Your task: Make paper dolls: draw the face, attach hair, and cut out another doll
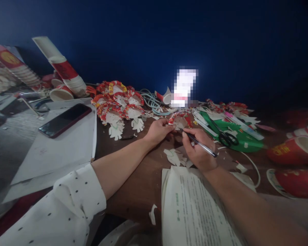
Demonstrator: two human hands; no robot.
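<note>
Printed pages lie closest, just below the right hand. Beyond them, a red-rimmed paper figure sits at the fingertips of the left hand, which pinches its edge. The right hand grasps a pen, tip near the figure; whether they touch I cannot tell. Beside the right hand's left edge lies a white cutout; to its right, scissors rest on a green sheet. Left of the left hand, similar figures are heaped, then a phone.
</note>
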